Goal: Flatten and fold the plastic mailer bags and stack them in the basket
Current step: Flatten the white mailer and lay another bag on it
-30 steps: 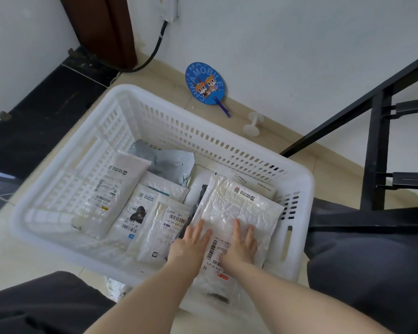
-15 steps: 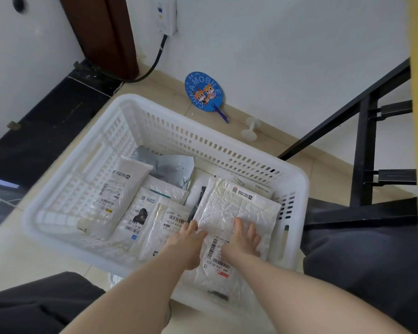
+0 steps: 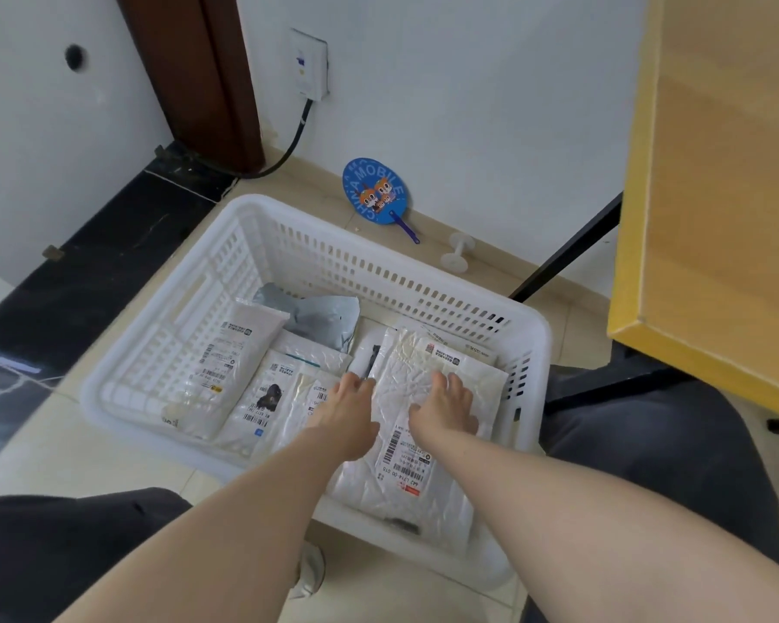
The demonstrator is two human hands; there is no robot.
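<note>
A white slatted basket (image 3: pixel 315 263) stands on the floor in front of me. A crumpled white mailer bag (image 3: pixel 405 388) with a barcode label lies in its right half, draped over the near rim. My left hand (image 3: pixel 347 411) presses on the bag's left edge with straight fingers. My right hand (image 3: pixel 446 406) lies flat on the bag's middle. Several other flat white mailer bags (image 3: pixel 230 361) lie in the basket's left half, with a grey bag (image 3: pixel 320 317) behind them.
A yellow wooden tabletop (image 3: pixel 716 195) juts in at the right on black legs (image 3: pixel 567 254). A blue round fan (image 3: pixel 376 193) and a white spool (image 3: pixel 457 254) lie by the wall. A black cable (image 3: pixel 289 146) runs from a wall socket. My dark-clad knees flank the basket.
The view has tilted up and the tabletop has come into sight. Both hands have stayed pressing on the white mailer bag, sliding slightly further along it.
</note>
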